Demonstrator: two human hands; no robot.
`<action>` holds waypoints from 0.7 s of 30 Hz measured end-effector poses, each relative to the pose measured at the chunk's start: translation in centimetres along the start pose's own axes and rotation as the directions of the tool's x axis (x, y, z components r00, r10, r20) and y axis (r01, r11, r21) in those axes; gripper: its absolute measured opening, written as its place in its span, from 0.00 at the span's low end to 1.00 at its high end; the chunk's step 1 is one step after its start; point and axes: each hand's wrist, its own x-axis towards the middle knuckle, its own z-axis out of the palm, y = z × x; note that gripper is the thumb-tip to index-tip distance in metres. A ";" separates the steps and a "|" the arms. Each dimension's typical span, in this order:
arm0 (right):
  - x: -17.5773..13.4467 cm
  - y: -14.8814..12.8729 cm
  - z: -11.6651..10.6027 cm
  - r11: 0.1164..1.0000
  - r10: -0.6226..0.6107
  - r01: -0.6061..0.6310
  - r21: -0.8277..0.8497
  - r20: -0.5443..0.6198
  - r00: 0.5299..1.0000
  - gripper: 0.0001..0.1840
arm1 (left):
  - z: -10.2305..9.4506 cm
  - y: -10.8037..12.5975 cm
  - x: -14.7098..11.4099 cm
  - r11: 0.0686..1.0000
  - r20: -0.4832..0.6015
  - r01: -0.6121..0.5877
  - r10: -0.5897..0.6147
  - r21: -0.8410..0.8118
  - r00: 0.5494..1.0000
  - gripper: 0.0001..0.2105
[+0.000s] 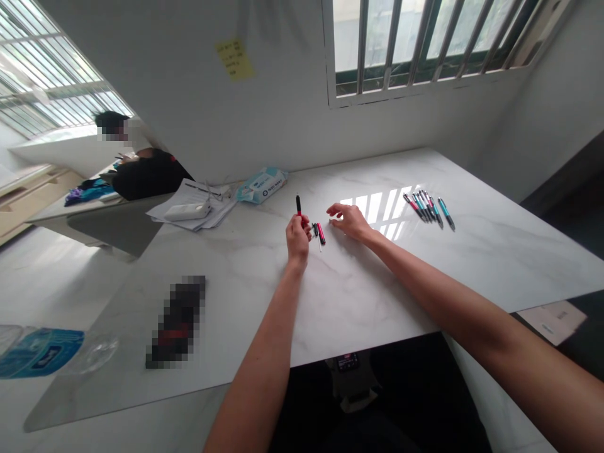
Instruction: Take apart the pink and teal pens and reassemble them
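Note:
My left hand (pixel 297 238) is closed around a red and black pen (pixel 298 205), which stands up out of the fist. Just right of that fist, a red pen barrel (pixel 321 233) lies on the table, with a short black piece (pixel 315 229) and a thin pale rod (pixel 319 243) beside it. My right hand (pixel 350 221) hovers low over the tabletop, right of these parts. Its thumb and a finger are bent toward each other, with a tiny dark thing at their tips, too small to name. Several red, teal and black pens (pixel 427 206) lie grouped farther right.
On the marble-patterned table (pixel 363 302), a wipes pack (pixel 263 185) and papers (pixel 207 217) with a white device (pixel 187 211) lie by the wall. A blurred dark object (pixel 177 322) and a water bottle (pixel 47 352) are at left. Another person (pixel 141 135) sits beyond.

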 end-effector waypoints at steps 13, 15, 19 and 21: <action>-3.8 -3.9 -3.4 0.940 0.061 -0.106 0.325 0.145 0.988 0.42 | 0.8 -0.4 -2.7 0.482 0.384 -0.441 0.218 0.757 0.897 0.05; -3.8 -4.1 -3.1 0.927 0.065 -0.107 0.358 0.127 0.990 0.40 | 0.9 -0.6 -2.7 0.427 0.420 -0.459 0.188 0.779 0.888 0.03; -3.4 -3.8 -3.1 0.912 -0.007 -0.055 0.407 0.149 0.989 0.34 | 0.8 -0.6 -2.5 0.446 0.383 -0.427 0.189 0.787 0.904 0.07; -3.1 -3.0 -3.2 0.927 -0.033 -0.024 0.374 0.145 0.989 0.28 | 0.5 -0.3 -2.2 0.508 0.304 -0.381 0.230 0.773 0.924 0.11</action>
